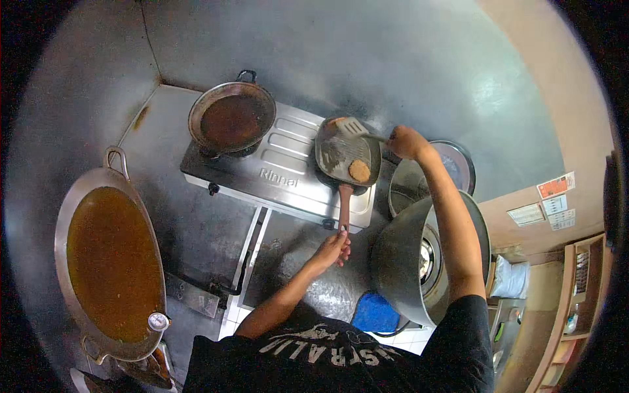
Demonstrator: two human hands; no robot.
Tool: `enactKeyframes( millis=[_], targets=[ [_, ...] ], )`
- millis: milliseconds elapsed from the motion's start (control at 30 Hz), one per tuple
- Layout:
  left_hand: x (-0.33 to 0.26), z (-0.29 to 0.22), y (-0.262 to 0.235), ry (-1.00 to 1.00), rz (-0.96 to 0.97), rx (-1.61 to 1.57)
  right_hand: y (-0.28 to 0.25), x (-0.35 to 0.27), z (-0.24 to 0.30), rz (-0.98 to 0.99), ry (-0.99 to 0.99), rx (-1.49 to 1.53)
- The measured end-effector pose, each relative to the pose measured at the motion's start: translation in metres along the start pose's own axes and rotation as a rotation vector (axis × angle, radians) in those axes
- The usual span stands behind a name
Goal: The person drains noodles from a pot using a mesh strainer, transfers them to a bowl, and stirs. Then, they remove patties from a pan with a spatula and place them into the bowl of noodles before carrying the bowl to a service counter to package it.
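A square ridged grill pan (331, 155) sits on the right burner of the steel gas stove (286, 152). My left hand (333, 249) is closed around the end of its brown handle (344, 203). In my right hand (406, 142), closed over the pan's far right side, is the handle of a slotted spatula (352, 127). Its blade is at the pan's far edge, beside a brown piece of food (333, 124) that it partly hides. A round golden-brown patty (359, 171) lies in the pan's near right part, apart from the blade.
On the left burner stands a wok (195, 122) with dark oil. A larger wok (60, 242) of brown oil, with a dial thermometer (158, 321) at its rim, is at the left. Large metal pots (400, 255) crowd the right, close under my right arm. A blue cloth (375, 313) lies below.
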State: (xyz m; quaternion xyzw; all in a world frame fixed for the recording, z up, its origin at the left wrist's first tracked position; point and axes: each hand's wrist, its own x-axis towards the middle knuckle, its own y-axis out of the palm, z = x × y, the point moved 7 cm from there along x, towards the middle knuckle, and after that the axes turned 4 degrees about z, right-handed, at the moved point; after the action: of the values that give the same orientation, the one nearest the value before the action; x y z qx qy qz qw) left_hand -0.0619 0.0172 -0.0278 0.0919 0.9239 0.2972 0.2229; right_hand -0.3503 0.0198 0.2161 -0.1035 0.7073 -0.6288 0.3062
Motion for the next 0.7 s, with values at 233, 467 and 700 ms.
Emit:
enactKeyframes(
  millis=[233, 467, 700],
  targets=[
    [-0.007, -0.012, -0.015, 0.036, -0.004, 0.057, 0.008, 0.031, 0.033, -0.001, 0.095, -0.053],
    [-0.004, -0.008, -0.008, 0.029, -0.018, -0.016, -0.016, 0.013, 0.039, -0.123, 0.132, -0.208],
    [-0.011, 0.005, -0.001, -0.05, -0.008, -0.155, -0.035, -0.04, 0.022, 0.115, 0.142, -0.485]
  ],
)
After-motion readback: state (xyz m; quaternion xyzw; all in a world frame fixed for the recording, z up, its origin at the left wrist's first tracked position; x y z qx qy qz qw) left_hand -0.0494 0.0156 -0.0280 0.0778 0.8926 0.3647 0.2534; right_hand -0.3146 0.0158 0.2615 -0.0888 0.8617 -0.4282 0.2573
